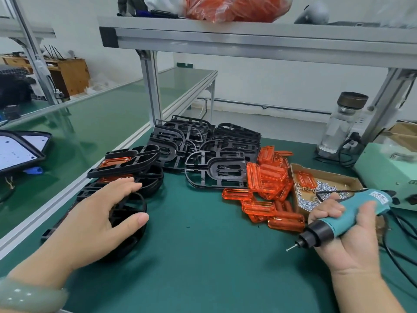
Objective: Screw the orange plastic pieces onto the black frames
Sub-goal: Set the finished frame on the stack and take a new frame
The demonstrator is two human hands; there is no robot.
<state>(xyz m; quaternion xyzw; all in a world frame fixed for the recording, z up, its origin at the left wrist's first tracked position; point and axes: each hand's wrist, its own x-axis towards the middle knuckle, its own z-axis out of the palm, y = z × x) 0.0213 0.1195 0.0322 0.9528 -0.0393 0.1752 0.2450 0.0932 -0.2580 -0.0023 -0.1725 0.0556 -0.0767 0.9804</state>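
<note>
My right hand (347, 242) grips a teal electric screwdriver (352, 216), its black nose and bit pointing down-left just above the green mat. My left hand (99, 220) hovers with fingers spread over a stack of black frames (126, 213) at the left, not gripping any. The top frame of the stack behind it (126, 162) carries an orange piece (115, 161). A pile of bare black frames (203, 150) lies at the back centre. Loose orange plastic pieces (266, 184) are heaped right of centre. A cardboard tray (293, 175) holds small silver screws (316, 195).
A pale green power unit (392, 177) with black cables stands at the right edge, a glass bottle (343, 123) behind it. An aluminium shelf (248, 39) overhangs the bench on posts. A tablet (18, 150) lies on the neighbouring bench at left. Bare green mat (203, 245) spreads between my hands.
</note>
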